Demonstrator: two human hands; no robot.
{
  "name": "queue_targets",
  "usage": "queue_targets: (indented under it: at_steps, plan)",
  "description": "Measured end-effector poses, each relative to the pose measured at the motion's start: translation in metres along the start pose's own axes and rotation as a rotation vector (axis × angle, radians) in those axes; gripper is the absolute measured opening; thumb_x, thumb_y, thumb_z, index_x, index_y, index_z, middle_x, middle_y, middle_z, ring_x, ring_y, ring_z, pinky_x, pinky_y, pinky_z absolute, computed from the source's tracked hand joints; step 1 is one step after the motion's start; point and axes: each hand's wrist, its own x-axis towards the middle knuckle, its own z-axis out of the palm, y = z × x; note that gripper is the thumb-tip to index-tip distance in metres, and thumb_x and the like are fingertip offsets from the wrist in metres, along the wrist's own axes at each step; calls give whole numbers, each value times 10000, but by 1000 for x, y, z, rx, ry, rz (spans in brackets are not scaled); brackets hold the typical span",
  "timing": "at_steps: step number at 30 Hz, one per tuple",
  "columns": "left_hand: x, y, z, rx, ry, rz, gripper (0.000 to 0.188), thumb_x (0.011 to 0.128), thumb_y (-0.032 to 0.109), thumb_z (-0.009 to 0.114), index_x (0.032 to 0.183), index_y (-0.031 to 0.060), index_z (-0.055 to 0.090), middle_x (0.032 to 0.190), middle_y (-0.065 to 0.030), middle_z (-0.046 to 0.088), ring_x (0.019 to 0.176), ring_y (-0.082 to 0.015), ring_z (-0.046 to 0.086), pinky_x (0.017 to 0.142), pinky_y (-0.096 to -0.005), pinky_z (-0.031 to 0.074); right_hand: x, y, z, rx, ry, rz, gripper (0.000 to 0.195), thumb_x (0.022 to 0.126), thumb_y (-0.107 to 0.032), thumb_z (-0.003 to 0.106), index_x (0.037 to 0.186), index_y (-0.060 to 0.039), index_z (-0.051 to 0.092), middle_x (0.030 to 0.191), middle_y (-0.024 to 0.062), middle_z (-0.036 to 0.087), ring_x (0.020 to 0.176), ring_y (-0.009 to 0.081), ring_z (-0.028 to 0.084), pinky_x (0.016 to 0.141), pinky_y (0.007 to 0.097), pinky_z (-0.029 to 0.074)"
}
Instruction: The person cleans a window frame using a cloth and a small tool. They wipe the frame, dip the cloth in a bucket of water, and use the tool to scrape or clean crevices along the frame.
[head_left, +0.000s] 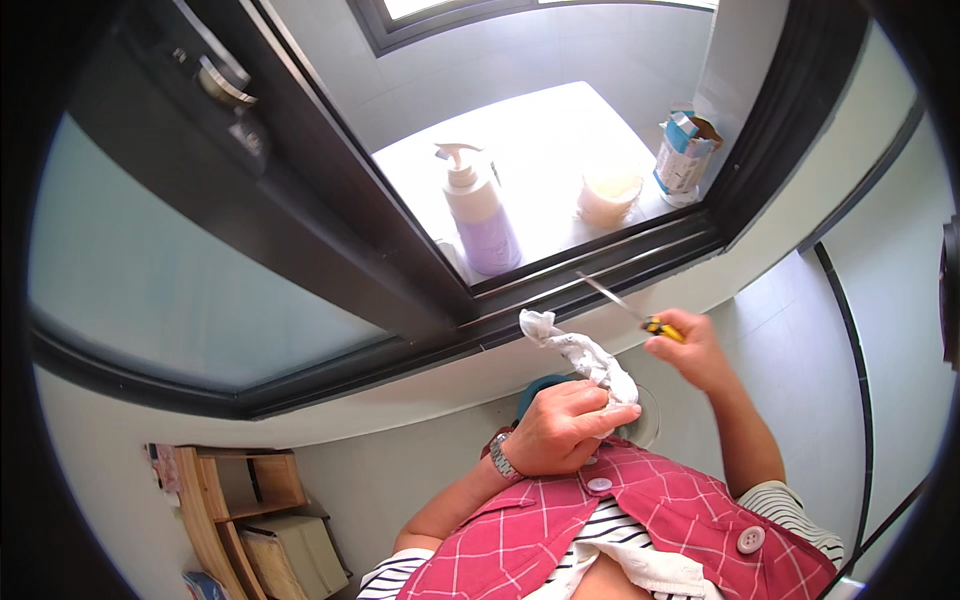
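Note:
My left hand (566, 424), with a metal watch on its wrist, grips a crumpled white cloth or tissue (592, 358) in front of the chest. The free end of the cloth sticks up towards the window sill. Held in my right hand (694, 349) is a screwdriver (664, 328) with a yellow and black handle. Its thin metal shaft points up and left, and the tip overlaps the dark sliding window track (592, 281) in view; whether it touches cannot be told. Part of the handle is hidden in the fingers.
Beyond the track, a lilac pump bottle (486, 232), a round tub (609, 196) and a torn carton (684, 157) stand on a white surface (540, 150). A dark-framed frosted pane (187, 262) fills the left. A wooden shelf (199, 487) stands low at left.

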Motion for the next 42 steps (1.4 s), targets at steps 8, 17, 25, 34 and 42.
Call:
queue_targets:
  at_steps: [8, 17, 25, 34, 42]
  plan:
    - [2, -3, 11, 101, -127, 20, 324, 689, 13, 623, 1001, 99, 639, 687, -34, 516, 601, -216, 529, 545, -338, 437, 6, 30, 64, 689, -215, 276, 145, 853, -149, 631, 872, -6, 643, 748, -17, 603, 660, 50, 533, 558, 217, 427]
    - [-11, -4, 4, 113, -119, -50, 412, 653, -26, 592, 1049, 79, 633, 721, -62, 563, 631, -240, 566, 574, -336, 463, 17, 25, 50, 1041, -316, 63, 71, 822, -69, 612, 864, -15, 595, 629, -29, 513, 459, 21, 392, 430, 182, 326]
    - [-41, -20, 4, -23, 197, -129, 558, 659, -38, 602, 1198, 22, 476, 821, -151, 629, 670, -299, 617, 596, -354, 491, 29, 17, 58, 1537, -547, -171, 120, 834, -128, 606, 842, -48, 517, 545, -53, 398, 413, 9, 318, 364, 164, 242]
    - [-60, -19, -18, -119, 274, -530, 164, 848, 129, 598, 914, -19, 621, 763, -125, 610, 624, -246, 597, 550, -301, 450, 13, -2, 53, 1000, -224, -52, 115, 822, -99, 621, 828, -17, 540, 558, -33, 407, 425, 37, 328, 397, 200, 242]
    - [-59, -25, -29, -205, 637, -834, 302, 909, 257, 588, 921, -41, 637, 686, -21, 592, 644, -63, 481, 556, -261, 423, 23, -46, 76, 524, 84, -89, 92, 873, -91, 592, 820, -37, 540, 602, -59, 472, 483, 3, 402, 428, 175, 301]
